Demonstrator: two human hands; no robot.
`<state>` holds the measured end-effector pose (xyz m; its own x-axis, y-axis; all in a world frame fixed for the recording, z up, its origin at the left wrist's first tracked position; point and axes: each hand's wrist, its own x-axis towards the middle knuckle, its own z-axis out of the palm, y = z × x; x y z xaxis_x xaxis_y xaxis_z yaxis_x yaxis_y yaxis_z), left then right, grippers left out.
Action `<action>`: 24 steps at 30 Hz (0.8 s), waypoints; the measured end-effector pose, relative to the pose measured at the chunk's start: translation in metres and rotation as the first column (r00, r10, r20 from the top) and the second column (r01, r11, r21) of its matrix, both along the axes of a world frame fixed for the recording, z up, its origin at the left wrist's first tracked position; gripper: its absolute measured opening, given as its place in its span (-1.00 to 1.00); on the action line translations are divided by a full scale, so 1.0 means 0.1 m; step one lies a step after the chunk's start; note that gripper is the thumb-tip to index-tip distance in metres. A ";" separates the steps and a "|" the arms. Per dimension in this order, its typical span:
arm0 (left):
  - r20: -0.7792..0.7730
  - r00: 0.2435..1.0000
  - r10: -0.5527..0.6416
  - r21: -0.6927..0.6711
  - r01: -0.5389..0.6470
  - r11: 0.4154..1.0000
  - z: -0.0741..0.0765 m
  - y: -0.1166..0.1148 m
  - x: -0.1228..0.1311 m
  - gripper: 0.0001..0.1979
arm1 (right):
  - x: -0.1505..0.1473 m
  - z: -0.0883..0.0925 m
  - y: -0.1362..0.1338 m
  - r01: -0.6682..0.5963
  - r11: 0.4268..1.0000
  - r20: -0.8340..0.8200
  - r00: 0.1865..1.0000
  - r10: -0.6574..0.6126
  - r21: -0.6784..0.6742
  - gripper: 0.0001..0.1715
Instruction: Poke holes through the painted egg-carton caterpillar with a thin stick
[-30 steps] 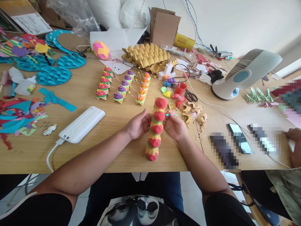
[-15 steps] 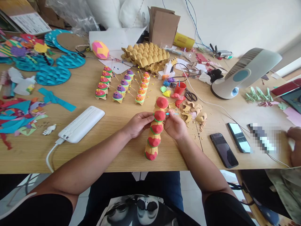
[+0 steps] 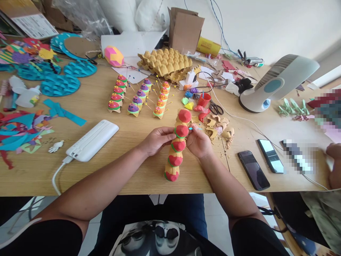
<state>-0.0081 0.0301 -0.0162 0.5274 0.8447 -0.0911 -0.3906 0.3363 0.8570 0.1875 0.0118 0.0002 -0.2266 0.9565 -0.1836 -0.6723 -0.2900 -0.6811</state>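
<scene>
An egg-carton strip (image 3: 178,146) with several bumps, covered in red and green clay, is held over the near part of the table. My left hand (image 3: 160,140) grips its left side near the second bump from the top. On the right side, my right hand (image 3: 199,142) is closed with thumb and forefinger around a small blue clay tool (image 3: 190,128), its tip close to the strip. Beyond stand three finished-looking strips: a red one (image 3: 116,96), a purple one (image 3: 138,99) and an orange one (image 3: 161,101), with pins sticking out.
A white power bank (image 3: 92,141) lies left of my arms. Clay lumps (image 3: 189,106), scissors (image 3: 216,107) and torn carton scraps (image 3: 213,132) sit to the right. Egg trays (image 3: 166,62) are behind. Farther right are phones (image 3: 253,170), a white fan (image 3: 274,83) and another person's hand (image 3: 334,163).
The strip has shifted very slightly to the right, and my hands with it. Both hands keep nearly the same hold.
</scene>
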 end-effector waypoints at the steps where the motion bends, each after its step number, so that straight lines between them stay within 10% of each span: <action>1: -0.019 1.000 0.009 0.015 -0.009 1.000 0.00 0.00 0.00 -0.64 | 0.00 0.00 0.00 -0.004 1.000 0.007 1.000 0.004 -0.002 -0.84; 24: -0.068 0.995 0.073 0.029 -0.071 0.997 -0.03 0.03 0.00 -0.65 | -0.02 0.01 -0.01 0.002 1.000 -0.015 1.000 -0.003 -0.016 -0.84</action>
